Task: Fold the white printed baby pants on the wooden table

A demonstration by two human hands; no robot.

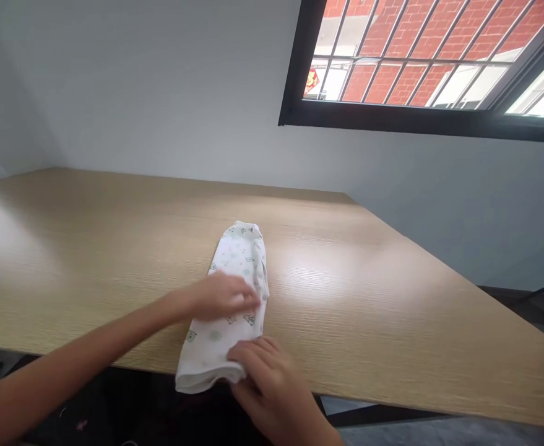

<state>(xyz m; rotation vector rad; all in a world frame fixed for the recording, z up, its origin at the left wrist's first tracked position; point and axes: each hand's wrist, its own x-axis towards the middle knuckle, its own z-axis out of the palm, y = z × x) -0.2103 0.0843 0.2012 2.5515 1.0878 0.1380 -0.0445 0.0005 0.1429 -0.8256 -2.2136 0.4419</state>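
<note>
A white cloth garment [238, 257] with small printed motifs lies folded into a long strip on the light oak-grain table [114, 248]. Its near end reaches the table's front edge and seems to overhang it slightly. My left hand [220, 296] lies across the middle of the strip, its fingertips near the right fold. My right hand [262, 378] covers the near end, with fingers curled over the fold and the thumb hidden. The cloth beneath both hands cannot be seen.
A pale grey wall [137, 99] rises behind the table. A black-framed window [406, 68] with a metal grille and red brick outside sits high at the right. Below the table's front edge, a dark floor area shows.
</note>
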